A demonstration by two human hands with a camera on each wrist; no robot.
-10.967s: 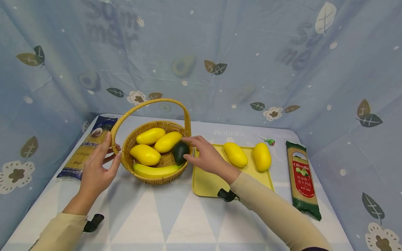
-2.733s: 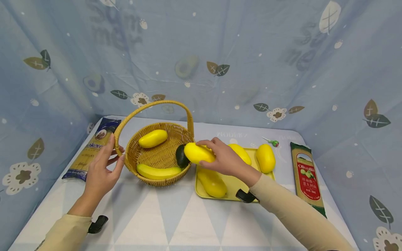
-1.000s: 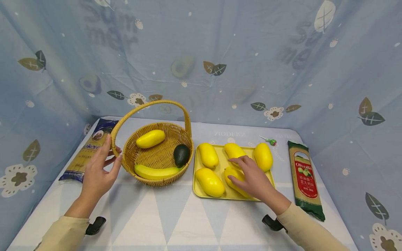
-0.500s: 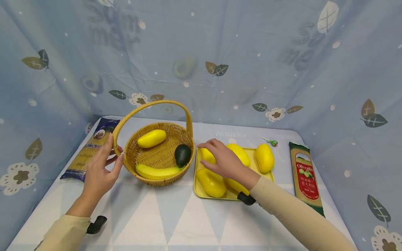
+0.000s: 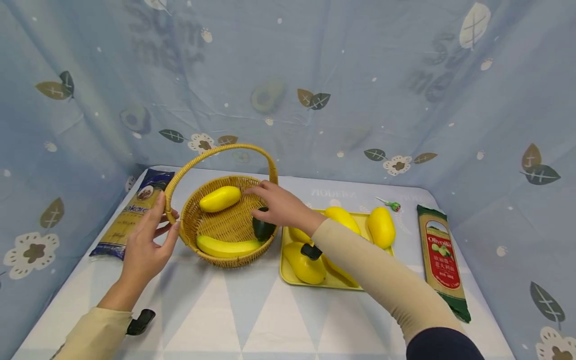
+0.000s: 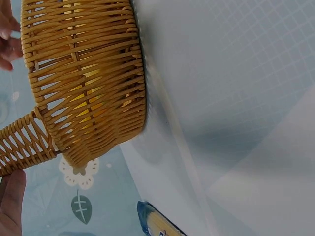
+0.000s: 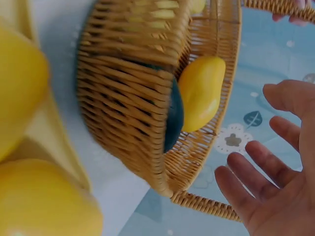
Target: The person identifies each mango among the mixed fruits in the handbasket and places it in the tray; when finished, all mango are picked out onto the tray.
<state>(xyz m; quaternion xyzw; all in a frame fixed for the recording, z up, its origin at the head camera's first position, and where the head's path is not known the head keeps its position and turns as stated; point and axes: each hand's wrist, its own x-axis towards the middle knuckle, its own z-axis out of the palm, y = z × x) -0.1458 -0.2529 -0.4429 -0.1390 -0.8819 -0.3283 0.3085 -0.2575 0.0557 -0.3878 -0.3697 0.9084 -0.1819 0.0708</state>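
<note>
My left hand [image 5: 146,245] pinches the lower left end of the wicker basket's handle [image 5: 168,202], thumb and fingers on either side of it. In the left wrist view a finger [image 6: 14,194] lies against the woven handle. Inside the basket [image 5: 220,225] are a yellow mango [image 5: 220,199] at the back, a banana [image 5: 227,246] at the front and a dark green avocado [image 5: 262,227] on the right. My right hand [image 5: 283,205] reaches over the basket's right rim, fingers spread and holding nothing. It partly covers the avocado; the mango lies beyond its fingertips.
A yellow tray [image 5: 363,222] with several mangos [image 5: 381,227] sits right of the basket, partly under my right forearm. A pasta packet [image 5: 135,215] lies far left, another pasta packet [image 5: 443,255] far right. A lollipop [image 5: 390,204] lies behind the tray.
Over the longer span, two mangos went from basket to tray, one of them in my right hand. Just now my right hand moved left from the tray over the basket. My left hand stayed put.
</note>
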